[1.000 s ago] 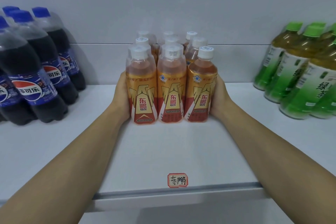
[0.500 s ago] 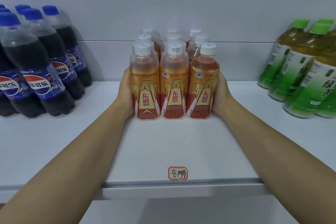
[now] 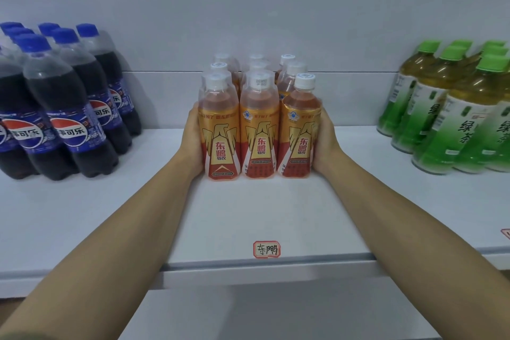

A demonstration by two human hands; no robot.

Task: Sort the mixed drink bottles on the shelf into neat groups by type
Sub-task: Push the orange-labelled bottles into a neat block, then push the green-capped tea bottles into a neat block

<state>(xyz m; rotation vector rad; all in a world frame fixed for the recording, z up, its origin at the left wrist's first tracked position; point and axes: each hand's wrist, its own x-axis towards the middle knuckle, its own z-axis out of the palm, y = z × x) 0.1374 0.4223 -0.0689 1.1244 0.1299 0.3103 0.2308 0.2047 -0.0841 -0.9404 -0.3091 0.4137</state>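
Since a second ago my left hand (image 3: 193, 143) and right hand (image 3: 327, 143), palms flat, have squeezed the Dongpeng bottles (image 3: 258, 124) tighter mid-shelf (image 3: 262, 215), behind their label (image 3: 267, 249); sorting looks nearly finished.

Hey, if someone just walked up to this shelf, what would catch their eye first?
The orange bottles mid-shelf, squeezed between the left hand and right hand. Then the cola bottles grouped at left and the green tea bottles at right. A small red-edged label sits on the front edge.
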